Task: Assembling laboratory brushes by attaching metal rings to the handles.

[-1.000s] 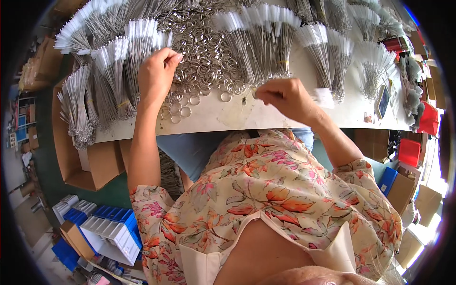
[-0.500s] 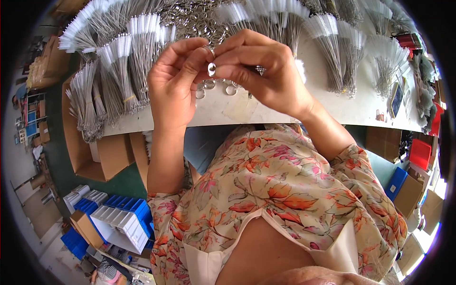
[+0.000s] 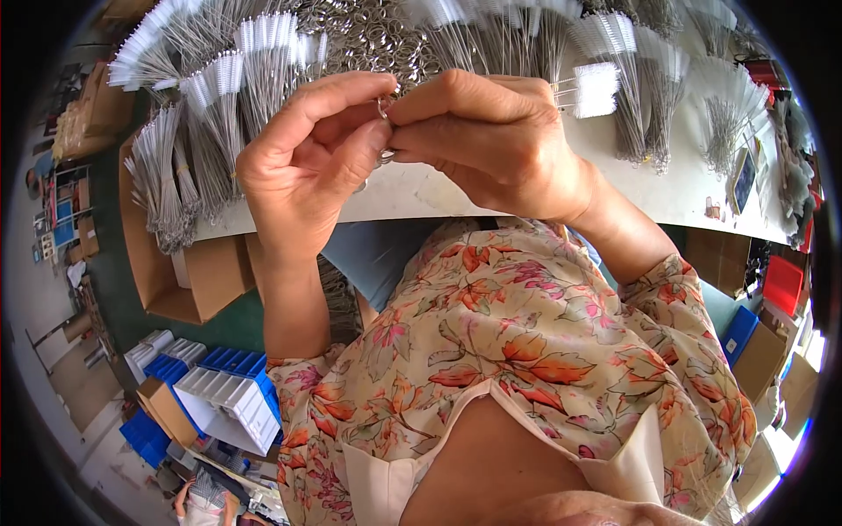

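Observation:
My left hand (image 3: pixel 307 167) pinches a small metal split ring (image 3: pixel 382 108) between thumb and fingers. Fingertip to fingertip with it, my right hand (image 3: pixel 504 136) is closed, its thumb and forefinger meeting at the ring. From behind the right hand stick out thin wire stems ending in a white bristle head (image 3: pixel 596 90); these wire brushes appear to be gripped in that hand, though its palm is hidden. Just below the fingertips another bit of shiny ring (image 3: pixel 386 156) shows. Both hands are over the table's near edge.
A heap of metal rings (image 3: pixel 373 39) lies beyond my hands. Bundles of wire brushes (image 3: pixel 263 70) spread at left, more brush bundles (image 3: pixel 618 79) at right, on the white table (image 3: pixel 421 197). An open cardboard box (image 3: pixel 206 285) and blue-white bins (image 3: pixel 228 394) stand lower left. A person (image 3: pixel 206 500) is behind.
My hands have shifted slightly down, the left one also leftward. The right hand has turned, and the white bristle head now shows farther out to its right.

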The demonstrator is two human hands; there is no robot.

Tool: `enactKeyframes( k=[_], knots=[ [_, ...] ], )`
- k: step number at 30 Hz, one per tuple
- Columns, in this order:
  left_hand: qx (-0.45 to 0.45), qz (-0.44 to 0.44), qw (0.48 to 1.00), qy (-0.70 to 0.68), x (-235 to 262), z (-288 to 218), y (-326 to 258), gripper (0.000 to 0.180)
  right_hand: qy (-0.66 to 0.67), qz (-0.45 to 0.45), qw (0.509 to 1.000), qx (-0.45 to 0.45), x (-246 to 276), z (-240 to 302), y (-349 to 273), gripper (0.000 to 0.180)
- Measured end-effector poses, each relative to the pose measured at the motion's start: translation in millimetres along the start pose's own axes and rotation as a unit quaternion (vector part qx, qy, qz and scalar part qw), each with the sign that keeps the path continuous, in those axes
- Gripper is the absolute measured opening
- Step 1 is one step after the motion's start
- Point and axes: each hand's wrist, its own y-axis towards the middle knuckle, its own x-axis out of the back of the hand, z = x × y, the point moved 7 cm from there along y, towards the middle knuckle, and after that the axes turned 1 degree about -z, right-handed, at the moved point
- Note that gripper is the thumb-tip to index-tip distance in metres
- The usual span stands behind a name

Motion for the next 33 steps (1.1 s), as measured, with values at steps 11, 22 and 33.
enactKeyframes(
  k=[11, 22, 33],
  knots=[
    [-0.108, -0.051, 0.98, 0.159, 0, -24, -7, 0.031, 0.434, 0.02, 0.759, -0.484, -20, -29, -12, 0.018],
    [-0.044, -0.001, 0.991, 0.127, 16, -22, 0, 0.028, 0.378, 0.172, 0.814, -0.406, -22, -24, 9, 0.014],
    [0.192, 0.051, 0.747, 0.634, 107, 117, 41, 0.022, -0.085, 0.234, 0.968, -0.04, -73, -8, -98, 0.013]
  ],
)
